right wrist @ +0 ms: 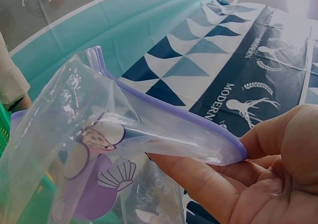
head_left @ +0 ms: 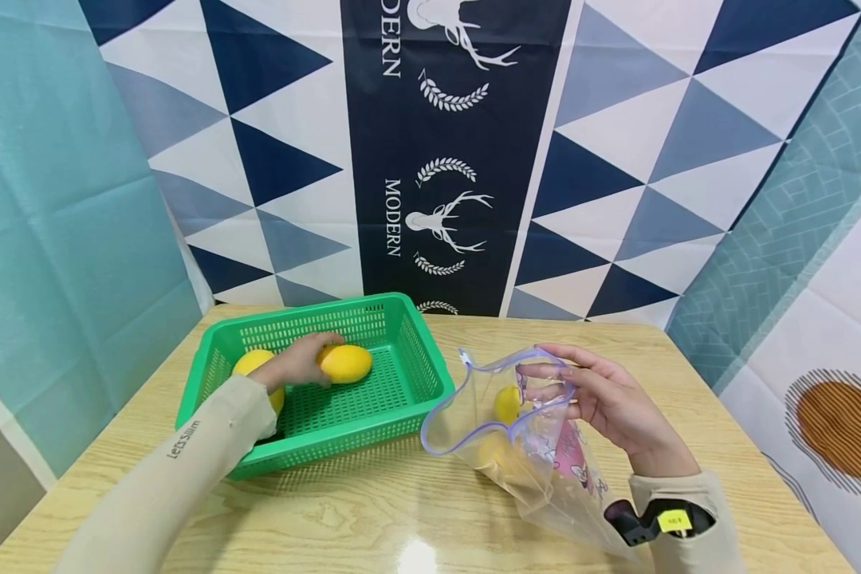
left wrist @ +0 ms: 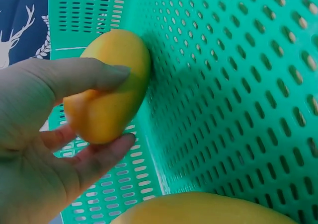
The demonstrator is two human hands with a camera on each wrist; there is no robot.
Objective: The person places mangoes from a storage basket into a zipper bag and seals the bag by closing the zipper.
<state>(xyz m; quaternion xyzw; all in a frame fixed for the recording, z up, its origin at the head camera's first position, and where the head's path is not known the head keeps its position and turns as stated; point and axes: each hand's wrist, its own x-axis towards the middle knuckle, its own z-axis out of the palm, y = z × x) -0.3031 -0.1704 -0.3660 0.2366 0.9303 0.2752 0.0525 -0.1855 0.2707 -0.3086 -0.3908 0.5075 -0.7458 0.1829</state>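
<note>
Left fingers (left wrist: 107, 157) grip a mango (head_left: 349, 364) in a basket (head_left: 344, 442); right fingers (right wrist: 194, 179), a bag (head_left: 545, 496) of apparent mangoes (head_left: 506, 404).

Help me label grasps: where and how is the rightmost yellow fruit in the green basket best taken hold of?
Probably around the middle: come down on the yellow fruit from above and close on its two long sides. It is an oval lying on its side, so its width is the shorter span, and the walls of the green basket surround it, leaving the top open.
</note>
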